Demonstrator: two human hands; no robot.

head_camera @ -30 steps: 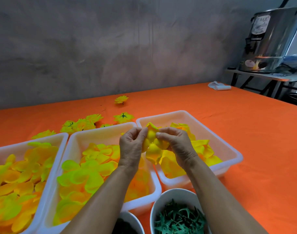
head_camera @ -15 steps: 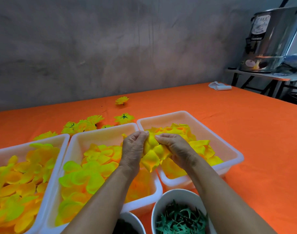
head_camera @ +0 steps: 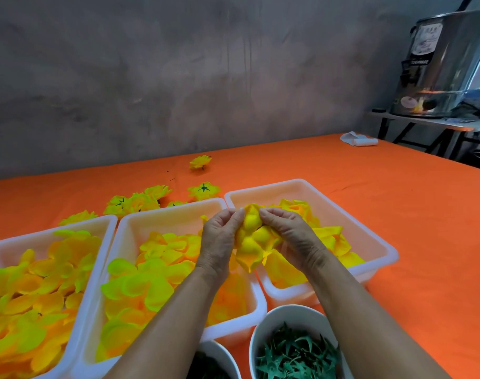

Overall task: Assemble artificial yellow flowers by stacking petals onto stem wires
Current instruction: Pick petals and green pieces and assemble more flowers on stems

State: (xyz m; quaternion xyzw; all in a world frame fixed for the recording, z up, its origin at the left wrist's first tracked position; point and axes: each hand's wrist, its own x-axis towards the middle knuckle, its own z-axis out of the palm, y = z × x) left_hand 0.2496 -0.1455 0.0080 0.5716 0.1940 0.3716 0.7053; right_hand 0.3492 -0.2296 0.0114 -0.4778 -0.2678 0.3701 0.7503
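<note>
I see both hands raised over the gap between the middle tray (head_camera: 176, 212) and the right tray (head_camera: 381, 242). The left hand (head_camera: 219, 239) pinches the yellow petal stack (head_camera: 253, 237) at its 9 o'clock side, fingertips curled onto its upper edge. The right hand (head_camera: 293, 236) grips it from 3 o'clock, fingers wrapped over the top. The stack sits between the two sets of fingertips, its lowest petal hanging free toward 6 o'clock. I cannot make out any stem wire.

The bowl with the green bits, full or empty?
Nearly full: green star-shaped pieces pile close to the white bowl's rim.
</note>
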